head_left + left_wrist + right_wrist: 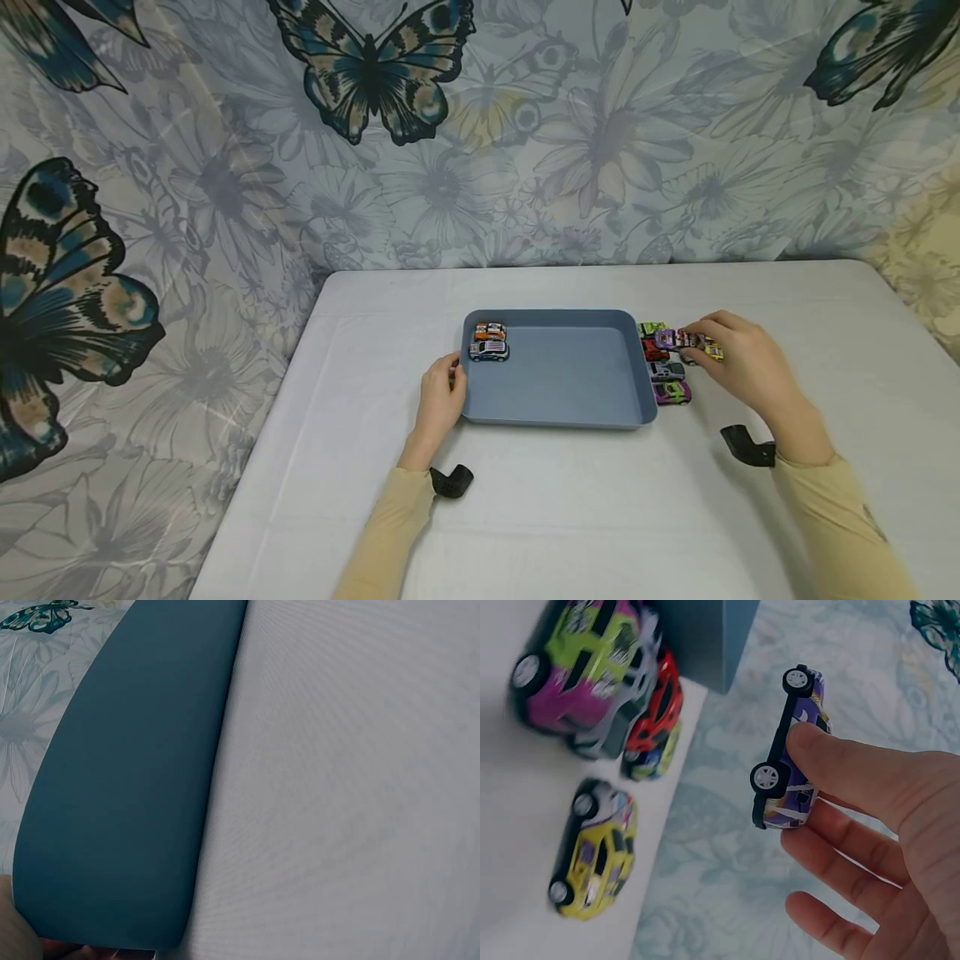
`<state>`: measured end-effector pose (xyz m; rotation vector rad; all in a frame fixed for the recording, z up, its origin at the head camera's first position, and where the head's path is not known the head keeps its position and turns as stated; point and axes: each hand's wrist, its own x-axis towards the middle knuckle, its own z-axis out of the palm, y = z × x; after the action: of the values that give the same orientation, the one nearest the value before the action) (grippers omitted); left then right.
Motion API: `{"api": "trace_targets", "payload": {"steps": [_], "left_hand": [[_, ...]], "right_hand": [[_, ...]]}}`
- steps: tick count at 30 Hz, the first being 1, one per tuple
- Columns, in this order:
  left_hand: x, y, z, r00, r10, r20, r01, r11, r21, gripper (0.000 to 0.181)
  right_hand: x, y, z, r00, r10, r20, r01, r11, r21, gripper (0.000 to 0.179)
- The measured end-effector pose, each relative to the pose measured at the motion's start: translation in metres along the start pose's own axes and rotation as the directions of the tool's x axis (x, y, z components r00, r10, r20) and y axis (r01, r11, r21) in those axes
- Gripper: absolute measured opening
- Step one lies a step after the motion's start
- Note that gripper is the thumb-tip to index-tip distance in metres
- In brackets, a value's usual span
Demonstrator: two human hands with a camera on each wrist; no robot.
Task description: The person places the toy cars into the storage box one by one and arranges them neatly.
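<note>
A purple toy car (799,799) is pinched between the thumb and fingers of my right hand (742,358), held above the table just right of the tray. Below it in the right wrist view sits a yellow toy car (600,862). At the left rim of the blue-grey tray (570,367), my left hand (441,396) grips the edge; its fingertips are mostly hidden in the left wrist view. Inside the tray, at the upper left, stand an orange toy car (490,332) and a silver-and-dark one (489,352), one in front of the other.
Along the tray's right side stand a green toy car (652,328), a red one (655,350), a grey one (666,372) and a magenta-and-green one (672,392). A white cloth covers the table (570,508). Behind it hangs a butterfly-patterned curtain (450,192).
</note>
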<state>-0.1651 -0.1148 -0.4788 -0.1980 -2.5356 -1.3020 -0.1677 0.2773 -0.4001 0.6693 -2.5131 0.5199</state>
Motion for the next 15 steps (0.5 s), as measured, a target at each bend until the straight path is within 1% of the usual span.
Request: {"api": "trace_targets", "payload": {"steps": [9, 15], "left_hand": [[0.001, 0.000, 0.000, 1.000, 0.008, -0.004, -0.008, 1.000, 0.011, 0.027], [0.001, 0.000, 0.000, 1.000, 0.005, -0.006, -0.005, 1.000, 0.024, 0.027]], "right_hand": [[0.021, -0.014, 0.016, 0.996, -0.090, 0.013, 0.090, 0.996, 0.001, 0.031], [0.032, -0.025, 0.027, 0.992, -0.120, 0.042, 0.120, 0.993, 0.019, 0.027]]}}
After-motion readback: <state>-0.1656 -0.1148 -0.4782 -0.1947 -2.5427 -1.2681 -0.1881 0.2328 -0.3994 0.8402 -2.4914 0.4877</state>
